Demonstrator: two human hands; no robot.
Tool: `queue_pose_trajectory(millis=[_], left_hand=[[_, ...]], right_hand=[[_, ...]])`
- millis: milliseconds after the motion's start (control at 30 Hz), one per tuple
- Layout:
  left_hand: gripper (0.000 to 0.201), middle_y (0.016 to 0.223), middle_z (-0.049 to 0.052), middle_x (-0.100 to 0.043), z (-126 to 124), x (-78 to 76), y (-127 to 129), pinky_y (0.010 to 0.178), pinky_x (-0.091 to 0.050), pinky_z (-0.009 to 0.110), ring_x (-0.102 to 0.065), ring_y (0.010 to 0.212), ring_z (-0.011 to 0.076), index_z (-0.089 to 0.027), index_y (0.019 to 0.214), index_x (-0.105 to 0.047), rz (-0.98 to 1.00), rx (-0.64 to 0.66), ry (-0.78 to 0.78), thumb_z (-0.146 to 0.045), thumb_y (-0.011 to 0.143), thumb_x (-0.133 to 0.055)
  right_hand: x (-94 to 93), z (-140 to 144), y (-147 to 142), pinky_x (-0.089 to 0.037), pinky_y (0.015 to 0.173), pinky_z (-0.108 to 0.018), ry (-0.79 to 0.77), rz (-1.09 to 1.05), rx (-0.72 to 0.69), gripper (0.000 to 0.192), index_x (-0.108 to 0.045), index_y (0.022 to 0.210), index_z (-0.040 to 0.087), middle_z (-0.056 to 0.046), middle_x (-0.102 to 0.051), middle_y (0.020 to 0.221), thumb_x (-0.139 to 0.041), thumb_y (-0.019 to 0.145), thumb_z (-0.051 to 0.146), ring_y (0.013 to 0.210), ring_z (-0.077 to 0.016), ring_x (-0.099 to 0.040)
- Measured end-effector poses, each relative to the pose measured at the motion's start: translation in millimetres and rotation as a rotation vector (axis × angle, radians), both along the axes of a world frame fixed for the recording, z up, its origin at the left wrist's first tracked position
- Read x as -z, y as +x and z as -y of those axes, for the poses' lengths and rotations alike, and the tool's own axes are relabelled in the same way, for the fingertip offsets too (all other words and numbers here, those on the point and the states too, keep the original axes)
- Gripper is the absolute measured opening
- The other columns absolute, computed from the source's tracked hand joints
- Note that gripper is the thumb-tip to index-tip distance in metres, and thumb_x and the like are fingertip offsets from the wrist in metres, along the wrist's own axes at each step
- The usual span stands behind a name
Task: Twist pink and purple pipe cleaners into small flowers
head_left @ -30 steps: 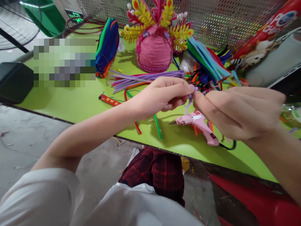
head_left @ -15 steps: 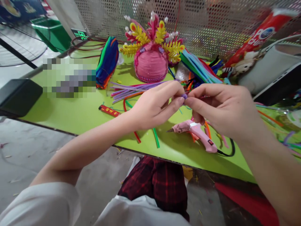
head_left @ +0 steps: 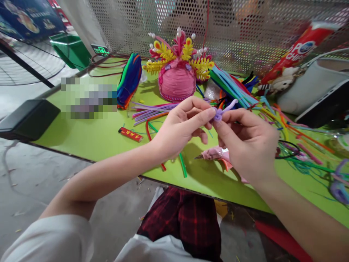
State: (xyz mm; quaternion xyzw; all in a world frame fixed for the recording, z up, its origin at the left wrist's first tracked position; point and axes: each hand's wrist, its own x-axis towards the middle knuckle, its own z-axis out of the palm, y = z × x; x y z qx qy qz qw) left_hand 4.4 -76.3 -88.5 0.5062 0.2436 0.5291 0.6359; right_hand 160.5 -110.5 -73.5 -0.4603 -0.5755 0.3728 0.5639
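My left hand [head_left: 183, 127] and my right hand [head_left: 247, 143] meet above the green table [head_left: 89, 134], both pinching one small purple pipe cleaner piece [head_left: 224, 110]. Its free end sticks up and to the right from between my fingertips. Below my right hand lies a pink glue gun [head_left: 214, 154], its nozzle pointing left and its rear half hidden by my hand. Loose purple pipe cleaners [head_left: 152, 110] lie just beyond my left hand.
A pink crown-shaped ornament [head_left: 177, 74] with yellow fronds stands at the back, beside bundles of coloured pipe cleaners [head_left: 234, 87]. A folded stack of coloured material [head_left: 128, 80] and a red lighter [head_left: 131, 134] lie left. A black box [head_left: 28, 118] sits at the left edge; perforated metal screen behind.
My hands have shifted a little, and the purple piece now pokes out up-right from my fingertips. My right hand now covers more of the glue gun. The camera tilted slightly.
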Motion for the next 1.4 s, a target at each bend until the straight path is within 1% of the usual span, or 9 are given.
queue_pose_trajectory(millis=[133,233,400,467,633,833,967,1167,1400], left_hand=[[0.019,0.077,-0.005,-0.063,3,4.7,7,0.067,-0.058,0.013,-0.062,0.067,0.0028,-0.020,0.089,-0.057,0.121,0.059,-0.063,-0.029,0.093,-0.073],[0.024,0.073,-0.005,-0.057,3,10.4,7,0.058,-0.053,0.015,-0.057,0.061,0.0041,-0.020,0.089,-0.055,-0.035,0.013,0.047,-0.039,0.099,-0.066],[0.023,0.075,-0.003,-0.058,-7,14.5,-1,0.059,-0.042,0.017,-0.051,0.066,0.0049,-0.018,0.087,-0.056,-0.460,-0.256,0.654,-0.034,0.105,-0.055],[0.020,0.077,-0.002,-0.062,-12,12.2,-6,0.063,-0.041,0.017,-0.053,0.069,0.0045,-0.017,0.088,-0.059,-0.590,-0.273,0.867,-0.027,0.105,-0.054],[0.022,0.073,-0.002,-0.058,-19,4.9,-16,0.062,-0.040,0.019,-0.052,0.067,0.0058,-0.016,0.087,-0.059,-0.762,-0.200,1.123,-0.026,0.105,-0.053],[0.019,0.073,-0.003,-0.061,-19,5.4,-18,0.056,-0.038,0.017,-0.053,0.061,0.0037,-0.018,0.091,-0.057,-0.665,-0.148,1.124,-0.028,0.106,-0.053],[0.011,0.077,-0.003,-0.064,-17,11.3,-17,0.055,-0.038,0.018,-0.055,0.062,0.0041,-0.017,0.098,-0.057,-0.681,-0.268,1.117,-0.026,0.105,-0.054],[0.010,0.076,-0.002,-0.064,-15,15.2,-14,0.055,-0.035,0.023,-0.053,0.060,0.0061,-0.019,0.093,-0.055,-0.735,-0.404,1.190,-0.020,0.102,-0.052],[0.026,0.066,-0.005,-0.047,-12,14.4,-5,0.052,-0.037,0.019,-0.043,0.056,0.0050,-0.021,0.081,-0.047,-0.444,-0.289,0.786,-0.027,0.107,-0.047]], right_hand=[[7.7,3,-11,-0.046,0.037,-0.018,-0.064,-0.129,0.014,0.025,-0.067,0.084,0.021,0.005,-0.060,0.062,-0.086,0.082,0.038,0.044,-0.0068,-0.051],[13.7,3,-9,-0.047,0.036,-0.020,-0.134,-0.136,-0.053,0.028,-0.066,0.088,0.022,0.006,-0.059,0.062,-0.084,0.084,0.043,0.043,-0.0075,-0.050],[10.8,-1,12,-0.051,0.048,-0.022,0.142,0.369,-0.005,0.012,-0.070,0.088,0.021,-0.001,-0.062,0.074,-0.077,0.088,0.031,0.060,-0.0116,-0.058],[3.9,-4,22,-0.052,0.051,-0.022,0.202,0.508,-0.036,0.010,-0.071,0.083,0.021,-0.002,-0.063,0.074,-0.077,0.086,0.028,0.063,-0.0118,-0.058],[-13.9,-12,31,-0.062,0.056,-0.026,-0.254,0.256,-0.402,0.024,-0.071,0.079,0.022,0.002,-0.064,0.070,-0.086,0.078,0.041,0.059,-0.0130,-0.066],[-21.8,-18,30,-0.052,0.045,-0.019,-0.422,0.068,-0.485,0.034,-0.065,0.067,0.020,0.006,-0.056,0.056,-0.095,0.067,0.037,0.046,-0.0062,-0.053],[-18.3,-23,29,-0.040,0.040,-0.017,-0.494,-0.031,-0.427,0.031,-0.069,0.068,0.019,0.004,-0.055,0.052,-0.093,0.069,0.037,0.044,-0.0055,-0.049],[-15.8,-24,26,-0.031,0.039,-0.019,-0.409,0.021,-0.291,0.035,-0.069,0.070,0.018,0.004,-0.053,0.054,-0.097,0.065,0.038,0.046,-0.0049,-0.043],[-16.2,-12,12,-0.035,0.044,-0.019,-0.187,0.073,-0.143,0.016,-0.073,0.081,0.019,0.004,-0.060,0.066,-0.088,0.079,0.026,0.051,-0.0035,-0.044]])
